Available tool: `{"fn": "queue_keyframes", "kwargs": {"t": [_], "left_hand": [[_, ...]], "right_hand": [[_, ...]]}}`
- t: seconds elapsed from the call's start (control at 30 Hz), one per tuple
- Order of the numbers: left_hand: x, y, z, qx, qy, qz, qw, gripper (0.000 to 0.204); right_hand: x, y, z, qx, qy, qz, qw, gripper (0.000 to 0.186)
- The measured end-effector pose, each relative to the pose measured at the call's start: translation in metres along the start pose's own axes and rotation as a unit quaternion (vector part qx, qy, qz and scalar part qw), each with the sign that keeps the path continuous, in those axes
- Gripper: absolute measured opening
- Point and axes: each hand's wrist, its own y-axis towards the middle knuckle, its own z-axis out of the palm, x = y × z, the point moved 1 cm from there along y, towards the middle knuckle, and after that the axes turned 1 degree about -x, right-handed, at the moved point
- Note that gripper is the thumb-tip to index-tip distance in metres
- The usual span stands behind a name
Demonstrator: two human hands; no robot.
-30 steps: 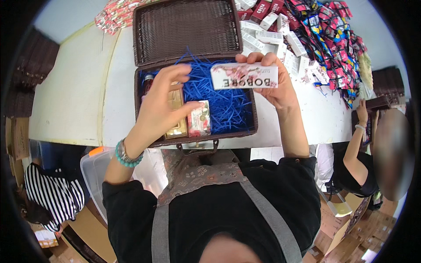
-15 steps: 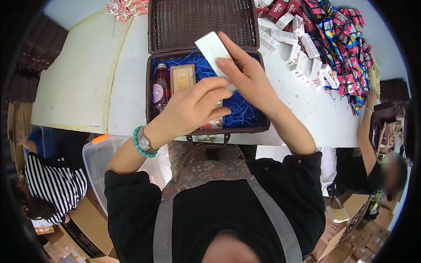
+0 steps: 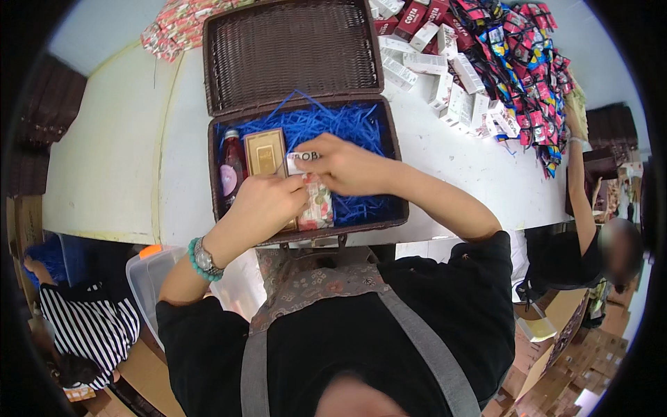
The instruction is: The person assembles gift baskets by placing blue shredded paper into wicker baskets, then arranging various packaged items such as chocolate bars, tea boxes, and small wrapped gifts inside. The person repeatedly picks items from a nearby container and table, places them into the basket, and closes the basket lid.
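A brown wicker hamper (image 3: pixel 394 146) with its lid raised lies in front of me, lined with blue paper shred (image 3: pixel 354 119). At its left side lies a bottle of dark red drink (image 3: pixel 234 163) with a pink label, beside a gold box (image 3: pixel 265 148). My right hand (image 3: pixel 351 167) is closed on a small white box (image 3: pixel 303 161), low in the hamper between the gold box and a floral-patterned packet (image 3: pixel 318 203). Close by, my left hand (image 3: pixel 272 201) has its fingers pinched at the white box's lower left; what they grip is hidden.
Right of the hamper lie a heap of white cartons (image 3: pixel 458 104), dark red boxes (image 3: pixel 411 21) and pink-and-black sachets (image 3: pixel 531 83). Floral packets (image 3: pixel 177 28) lie at the far left. A clear plastic bin (image 3: pixel 149 278) stands below the table edge. Other people are at both sides.
The white box has come down from above the hamper to beside the gold box, with both hands lowered to it. The view has shifted, so the hamper appears lower and further left.
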Motion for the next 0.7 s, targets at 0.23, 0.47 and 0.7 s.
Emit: {"fn": "queue_keyframes", "kwargs": {"t": [0.23, 0.47, 0.7], "left_hand": [[-0.004, 0.016, -0.005, 0.008, -0.105, -0.088, 0.990, 0.070], [-0.007, 0.018, 0.003, -0.024, 0.031, -0.061, 0.997, 0.077], [0.001, 0.026, 0.000, -0.001, 0.008, -0.042, 0.999, 0.072]], "right_hand": [[0.007, -0.016, 0.006, 0.009, -0.120, 0.009, 0.993, 0.038], [-0.125, 0.020, -0.137, -0.304, -0.203, 0.269, 0.891, 0.020], [-0.286, 0.008, -0.207, -0.330, -0.374, 0.635, 0.590, 0.060]]}}
